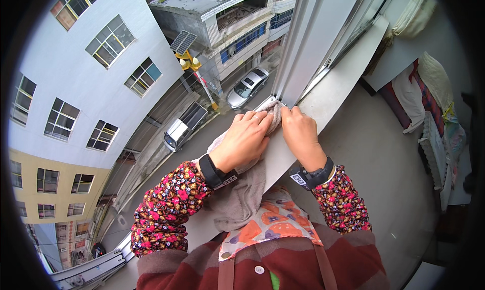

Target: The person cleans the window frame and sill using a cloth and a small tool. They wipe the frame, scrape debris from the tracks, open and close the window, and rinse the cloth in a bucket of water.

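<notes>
Cloth (241, 196), adjacent window frame (312, 42), silver car (247, 88)

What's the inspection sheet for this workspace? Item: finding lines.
Surface: pale window sill beside an upright window frame.
Job's things: grey-brown cloth, bunched at the frame's foot, trailing across the sill.
Clutter: piled fabrics indoors, at right.
Grips: left grip over the cloth; right grip curled at its bunched end; firmness unclear.
Cables: nothing seen near either grip.
Surroundings: street below, silver car, pickup truck; multi-storey white building.
</notes>
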{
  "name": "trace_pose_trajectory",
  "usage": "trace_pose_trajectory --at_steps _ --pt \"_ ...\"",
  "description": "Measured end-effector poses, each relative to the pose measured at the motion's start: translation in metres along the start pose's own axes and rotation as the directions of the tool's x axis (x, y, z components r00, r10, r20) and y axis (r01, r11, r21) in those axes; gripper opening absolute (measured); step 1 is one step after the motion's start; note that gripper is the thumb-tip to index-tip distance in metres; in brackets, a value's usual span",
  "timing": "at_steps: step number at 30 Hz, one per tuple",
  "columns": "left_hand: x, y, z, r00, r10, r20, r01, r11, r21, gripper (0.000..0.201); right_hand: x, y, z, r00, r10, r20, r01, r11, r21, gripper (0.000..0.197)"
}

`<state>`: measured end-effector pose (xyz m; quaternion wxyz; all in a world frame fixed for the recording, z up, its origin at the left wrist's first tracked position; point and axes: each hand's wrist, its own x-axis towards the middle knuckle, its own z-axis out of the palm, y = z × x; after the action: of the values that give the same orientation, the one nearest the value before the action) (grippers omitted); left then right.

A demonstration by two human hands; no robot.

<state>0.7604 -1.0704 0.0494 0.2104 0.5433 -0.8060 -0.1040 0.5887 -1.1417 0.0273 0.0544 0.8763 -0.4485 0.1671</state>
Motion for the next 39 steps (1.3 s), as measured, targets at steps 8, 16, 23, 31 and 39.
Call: trace_pose_trajectory --at_steps 8,16,23,31,39 --pt "-0.004 -0.021 0.001 0.986 -0.05 0.156 0.063 0.995 -0.08 0.052 0.008 -0.015 -0.002 0.985 -0.088 0.15 0.092 0.996 -0.016 0.005" --pt "0.011 -0.013 0.014 0.99 -0.136 0.026 0.139 0.984 -0.112 0.054 0.023 -0.009 -0.002 0.991 -0.051 0.121 0.076 0.975 -0.211 0.004" --pt "0.013 -0.033 0.027 1.0 0.013 -0.007 -0.014 0.967 -0.253 0.035 0.031 -0.01 -0.015 0.945 -0.172 0.279 0.256 0.918 -0.302 0.007" --pt "0.008 -0.028 0.025 0.991 0.093 -0.099 -0.116 0.958 -0.263 0.032 0.027 -0.019 -0.032 0.928 -0.193 0.32 0.284 0.921 -0.268 0.007" --pt "0.009 -0.023 0.015 0.971 0.098 -0.216 -0.158 0.947 -0.278 0.031 0.02 -0.009 -0.046 0.964 -0.246 0.099 0.265 0.888 -0.376 0.014"
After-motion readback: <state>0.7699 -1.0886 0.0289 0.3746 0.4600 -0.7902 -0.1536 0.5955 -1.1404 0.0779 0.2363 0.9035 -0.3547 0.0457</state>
